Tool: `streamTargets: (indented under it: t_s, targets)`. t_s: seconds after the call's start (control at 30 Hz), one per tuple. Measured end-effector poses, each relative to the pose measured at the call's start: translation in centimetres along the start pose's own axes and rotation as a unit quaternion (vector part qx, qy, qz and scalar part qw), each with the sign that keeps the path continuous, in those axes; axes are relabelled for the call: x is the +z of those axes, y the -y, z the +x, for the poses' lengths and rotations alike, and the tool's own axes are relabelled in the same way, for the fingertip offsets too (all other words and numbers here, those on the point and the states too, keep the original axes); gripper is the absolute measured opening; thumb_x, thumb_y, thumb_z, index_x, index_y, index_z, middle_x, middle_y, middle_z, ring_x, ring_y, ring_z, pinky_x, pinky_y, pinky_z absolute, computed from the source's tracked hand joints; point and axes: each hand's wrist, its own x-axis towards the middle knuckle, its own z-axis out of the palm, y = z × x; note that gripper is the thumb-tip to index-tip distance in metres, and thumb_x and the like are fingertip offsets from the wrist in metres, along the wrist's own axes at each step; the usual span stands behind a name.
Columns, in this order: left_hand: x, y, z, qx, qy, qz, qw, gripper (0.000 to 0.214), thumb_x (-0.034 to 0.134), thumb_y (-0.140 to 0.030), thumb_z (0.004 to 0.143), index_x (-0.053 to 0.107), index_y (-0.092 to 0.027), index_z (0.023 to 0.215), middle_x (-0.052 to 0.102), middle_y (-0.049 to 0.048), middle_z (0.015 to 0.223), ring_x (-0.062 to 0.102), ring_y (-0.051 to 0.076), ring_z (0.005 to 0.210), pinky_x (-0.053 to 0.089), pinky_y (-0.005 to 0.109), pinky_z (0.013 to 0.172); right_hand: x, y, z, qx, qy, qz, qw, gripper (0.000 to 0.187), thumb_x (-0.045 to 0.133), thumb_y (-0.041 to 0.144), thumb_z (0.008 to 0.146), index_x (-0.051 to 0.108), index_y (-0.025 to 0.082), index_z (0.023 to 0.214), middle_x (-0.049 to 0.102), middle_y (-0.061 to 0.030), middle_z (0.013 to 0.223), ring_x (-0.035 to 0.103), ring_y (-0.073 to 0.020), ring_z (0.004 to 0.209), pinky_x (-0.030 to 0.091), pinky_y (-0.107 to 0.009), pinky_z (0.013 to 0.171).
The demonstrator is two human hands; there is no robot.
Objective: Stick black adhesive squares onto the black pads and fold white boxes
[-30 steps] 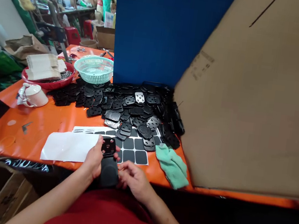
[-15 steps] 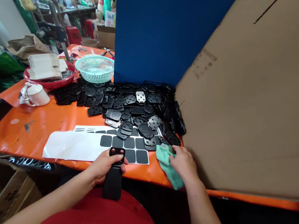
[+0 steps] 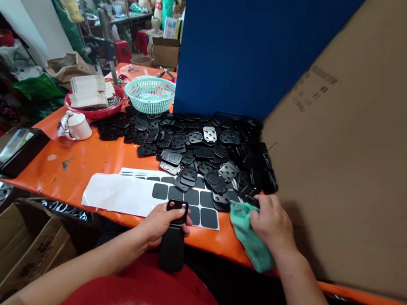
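My left hand [image 3: 162, 223] is closed around a black plate with holes [image 3: 173, 241], its thumb pressed on the upper part near two round holes. A flat black section of that plate hangs down in front of the red shirt. At the table's front edge, my right hand [image 3: 274, 222] is closed on a green cloth [image 3: 249, 233], which droops over the edge. Its fingertips lie close to the pile of black plates [image 3: 203, 152]. Between the hands and the pile is a white sheet of dark square stickers [image 3: 209, 218], partly covered by several loose plates.
A large cardboard sheet [image 3: 366, 169] bounds the right side, and a blue panel [image 3: 254, 49] rises behind the pile. Farther left stand a pale green basket [image 3: 149, 95], a red basin [image 3: 92, 113], a white lidded cup [image 3: 75, 126] and a black box [image 3: 25, 154].
The view has swung left, so the scene sits farther right in the picture. Both hands keep their holds, with little movement relative to the table.
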Motion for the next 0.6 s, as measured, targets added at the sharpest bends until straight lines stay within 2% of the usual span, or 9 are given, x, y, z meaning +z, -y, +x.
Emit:
streamTargets:
  t_s: [0.07,0.2,0.33,0.43,0.5,0.6]
  targets:
    - [0.1,-0.1,0.0,-0.003,-0.011,-0.001,1.0,0.028,0.072,-0.03,0.072,0.062,-0.01,0.089,0.068,0.0074,0.071,0.064,0.016,0.055,0.052,0.028,0.056,-0.6,-0.4,0.7,-0.002,-0.017,0.049,0.999,0.028,0.047,0.015,0.076,0.058,0.016,0.102,0.06,-0.0128,0.104,0.059,-0.0269,0.085,0.046,-0.037,0.074]
    - [0.2,-0.3,-0.2,0.007,-0.023,0.016,1.0,0.032,0.073,-0.036,0.071,0.062,-0.01,0.087,0.068,0.0069,0.07,0.063,0.015,0.055,0.05,0.026,0.054,-2.3,-0.1,1.9,0.023,0.009,0.137,0.99,0.029,0.051,0.026,0.078,0.054,0.02,0.106,0.064,-0.0088,0.099,0.062,-0.0262,0.086,0.046,-0.034,0.071]
    - [0.1,-0.2,-0.2,0.038,-0.025,0.057,0.997,0.039,0.074,-0.043,0.071,0.063,-0.01,0.087,0.069,0.0079,0.07,0.063,0.015,0.057,0.05,0.025,0.056,-4.1,1.4,2.4,0.056,0.003,0.178,0.982,0.043,0.059,0.053,0.078,0.052,0.02,0.106,0.065,-0.0093,0.092,0.063,-0.0257,0.076,0.044,-0.032,0.063]
    - [-0.1,0.0,-0.1,0.045,-0.021,0.066,0.997,0.041,0.072,-0.047,0.072,0.063,-0.011,0.089,0.07,0.0086,0.075,0.064,0.017,0.06,0.05,0.027,0.056,-5.5,3.2,1.9,0.079,0.005,0.199,0.977,0.044,0.053,0.057,0.082,0.051,0.02,0.106,0.066,-0.0103,0.084,0.064,-0.0267,0.072,0.043,-0.032,0.059]
    - [-0.2,0.1,0.1,0.054,-0.024,0.09,0.994,0.038,0.069,-0.047,0.075,0.064,-0.012,0.088,0.069,0.0082,0.075,0.064,0.017,0.061,0.049,0.027,0.056,-6.2,5.0,1.0,0.062,0.049,0.24,0.967,0.039,0.048,0.056,0.086,0.051,0.022,0.106,0.066,-0.0083,0.078,0.064,-0.0256,0.069,0.043,-0.031,0.058]
    - [-0.4,0.2,0.0,0.106,-0.044,0.189,0.975,0.031,0.06,-0.044,0.084,0.066,-0.013,0.082,0.066,0.0064,0.066,0.062,0.018,0.064,0.047,0.027,0.061,-7.1,8.4,-1.1,-0.015,0.155,0.31,0.938,0.03,0.044,0.052,0.09,0.052,0.025,0.099,0.066,-0.0041,0.073,0.063,-0.0231,0.064,0.042,-0.03,0.056]
